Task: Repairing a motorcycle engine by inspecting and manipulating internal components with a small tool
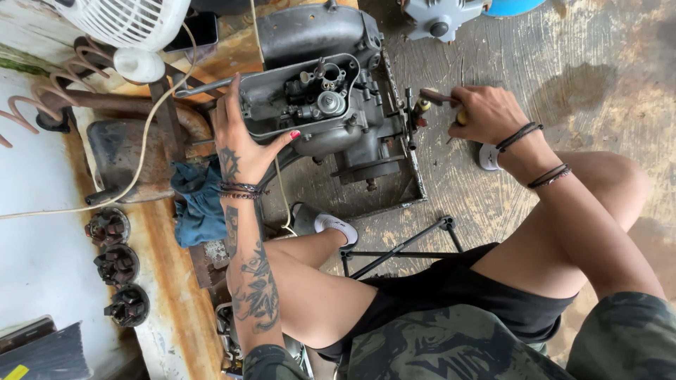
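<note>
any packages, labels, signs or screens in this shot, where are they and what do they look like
No packages, signs or screens show.
Yellow tag: bottom left corner, a small yellow patch on a dark ribbed panel; too small to tell if it is a label.
Engine: grey metal, top centre, bears no visible label; the left hand rests on it.
Tool: in the right hand, dark with a yellow handle, no label visible.

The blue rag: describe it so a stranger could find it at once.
Start at the grey engine the left hand steadies. Just below that wrist, a crumpled blue rag drapes over the rusty bench edge. It is the only soft, blue cloth among metal parts.
</note>
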